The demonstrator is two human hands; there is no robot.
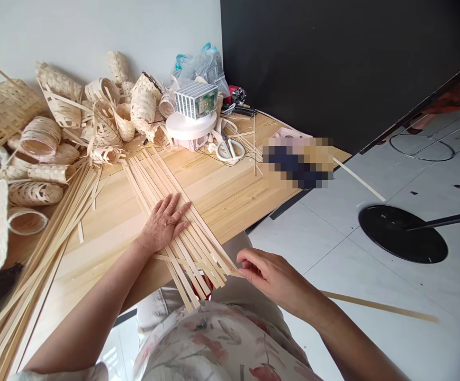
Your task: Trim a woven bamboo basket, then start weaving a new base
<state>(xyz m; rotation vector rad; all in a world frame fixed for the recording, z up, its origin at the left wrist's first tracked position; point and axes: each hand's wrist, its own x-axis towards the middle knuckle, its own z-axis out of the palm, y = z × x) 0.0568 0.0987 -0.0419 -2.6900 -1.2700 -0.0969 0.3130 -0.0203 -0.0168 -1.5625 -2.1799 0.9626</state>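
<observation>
Long flat strips (158, 177), pale like bamboo or wood, lie side by side on the wooden table, their near ends past its front edge. My left hand (166, 222) lies flat over them, fingers spread, pressing on their middle. A single crosswise strip (162, 257) passes among the lengthwise ones near their ends. My right hand (263, 270) is closed in a pinch at the right side of the row, on what looks like that strip. A strip end (380, 306) reaches out beyond my right forearm, roughly in line with it.
Woven baskets (41, 136) crowd the table's back left. More loose strips (51, 254) lie at the left. Scissors (231, 150) rest beside a white round stand (192, 126) bearing a stack of boxes (197, 99). A black round base (403, 234) stands on the floor.
</observation>
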